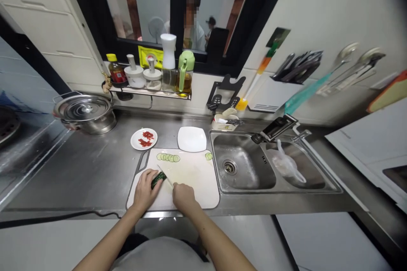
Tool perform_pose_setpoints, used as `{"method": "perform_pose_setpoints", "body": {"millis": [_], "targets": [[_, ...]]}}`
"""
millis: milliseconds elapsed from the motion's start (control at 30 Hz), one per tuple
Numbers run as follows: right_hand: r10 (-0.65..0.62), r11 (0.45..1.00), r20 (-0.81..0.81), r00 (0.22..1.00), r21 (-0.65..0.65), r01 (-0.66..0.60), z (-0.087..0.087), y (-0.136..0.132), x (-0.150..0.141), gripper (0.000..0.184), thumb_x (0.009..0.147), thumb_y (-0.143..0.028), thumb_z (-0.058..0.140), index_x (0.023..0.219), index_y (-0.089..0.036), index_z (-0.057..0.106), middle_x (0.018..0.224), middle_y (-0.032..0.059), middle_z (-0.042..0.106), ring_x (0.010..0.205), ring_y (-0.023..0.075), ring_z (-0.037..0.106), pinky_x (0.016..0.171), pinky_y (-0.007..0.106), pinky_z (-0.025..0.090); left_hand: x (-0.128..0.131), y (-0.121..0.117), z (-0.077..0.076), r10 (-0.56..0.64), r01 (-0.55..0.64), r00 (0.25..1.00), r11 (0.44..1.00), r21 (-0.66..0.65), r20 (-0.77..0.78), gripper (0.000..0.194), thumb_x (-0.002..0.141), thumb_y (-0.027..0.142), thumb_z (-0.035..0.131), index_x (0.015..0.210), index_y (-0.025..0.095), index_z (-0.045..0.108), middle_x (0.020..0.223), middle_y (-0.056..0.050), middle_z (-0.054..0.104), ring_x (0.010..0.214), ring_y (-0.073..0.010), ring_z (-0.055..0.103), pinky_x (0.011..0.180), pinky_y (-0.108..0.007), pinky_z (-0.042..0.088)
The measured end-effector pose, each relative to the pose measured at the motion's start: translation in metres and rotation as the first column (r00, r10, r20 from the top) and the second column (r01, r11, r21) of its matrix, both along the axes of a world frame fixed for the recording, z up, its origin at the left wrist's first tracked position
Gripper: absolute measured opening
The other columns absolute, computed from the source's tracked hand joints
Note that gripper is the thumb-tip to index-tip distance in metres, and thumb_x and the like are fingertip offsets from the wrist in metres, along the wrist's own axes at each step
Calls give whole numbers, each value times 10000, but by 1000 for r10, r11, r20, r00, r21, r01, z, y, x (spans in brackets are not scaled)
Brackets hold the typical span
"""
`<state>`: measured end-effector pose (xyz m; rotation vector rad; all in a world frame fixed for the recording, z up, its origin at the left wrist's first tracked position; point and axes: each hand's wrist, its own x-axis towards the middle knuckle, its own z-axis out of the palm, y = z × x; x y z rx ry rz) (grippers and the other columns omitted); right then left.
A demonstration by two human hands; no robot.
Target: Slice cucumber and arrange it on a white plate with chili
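A dark green cucumber piece (158, 179) lies on the white cutting board (203, 186), with my left hand (146, 188) closed on its left side. My right hand (185, 197) grips the handle of a knife (165, 176), whose blade slants up and left along the cucumber's cut end. Whether the blade touches the cucumber I cannot tell. Above the cucumber, a row of overlapping cucumber slices (168, 158) rests on the board. A few more pale green pieces (208, 156) sit at the board's upper right corner.
Behind the board stand a plate (135, 139) of chopped red bits and a bare white square plate (192, 139). To the right is a double sink (241, 186) with a plastic bag (286, 163) in its far basin. A lidded steel pot (95, 120) is at left, below a seasoning rack (149, 92).
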<state>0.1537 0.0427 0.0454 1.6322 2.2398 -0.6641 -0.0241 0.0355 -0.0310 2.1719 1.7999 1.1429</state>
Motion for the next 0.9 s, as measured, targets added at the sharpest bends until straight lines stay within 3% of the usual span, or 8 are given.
{"method": "perform_pose_setpoints", "body": {"millis": [67, 167, 333, 500, 733, 900], "targets": [[17, 1000, 10, 1000, 21, -17, 2, -1, 1, 283, 872, -148, 409, 1081, -139, 600, 971, 141, 702, 962, 241, 670, 741, 323, 490, 1, 3, 8, -9, 10, 998, 1000, 7, -66, 407, 866, 404, 543, 1237, 239, 558, 1200, -126, 595, 1139, -279, 543, 945, -457, 461], [50, 995, 32, 998, 82, -53, 5, -2, 8, 283, 879, -137, 400, 1071, -149, 608, 942, 142, 707, 950, 234, 673, 750, 321, 474, 4, 12, 24, -169, 163, 968, 986, -44, -183, 418, 862, 450, 546, 1243, 281, 575, 1264, -102, 584, 1260, -296, 453, 1068, -536, 325], [84, 979, 92, 992, 176, -99, 14, -3, 31, 254, 879, -183, 433, 1059, -147, 608, 877, 146, 711, 886, 251, 679, 770, 344, 437, 10, 24, 43, -434, 398, 888, 892, -214, -156, 289, 898, 461, 487, 1042, 298, 678, 1116, -34, 657, 1270, -252, 446, 1147, -569, 105], [86, 971, 138, 987, 211, -114, 23, -2, 56, 262, 856, -247, 484, 1076, -144, 581, 887, 151, 708, 884, 262, 670, 782, 348, 404, 20, 23, 46, -515, 476, 853, 834, -280, -82, 234, 908, 396, 497, 1045, 289, 653, 1038, -15, 675, 1192, -212, 502, 1149, -533, 111], [56, 975, 186, 981, 201, -94, 24, -3, 69, 276, 858, -276, 497, 1098, -157, 560, 894, 143, 706, 898, 269, 664, 775, 343, 389, 30, 21, 41, -514, 486, 852, 846, -220, -96, 243, 928, 217, 431, 1018, 271, 650, 973, -12, 672, 1026, -156, 564, 1138, -486, 188], [3, 975, 202, 979, 218, -48, 22, -1, 78, 269, 859, -281, 514, 1099, -167, 561, 897, 138, 706, 900, 250, 664, 774, 323, 389, 31, 22, 45, -501, 481, 860, 860, -169, -99, 258, 919, 191, 428, 986, 266, 666, 923, -15, 678, 957, -151, 578, 1130, -468, 221]]}}
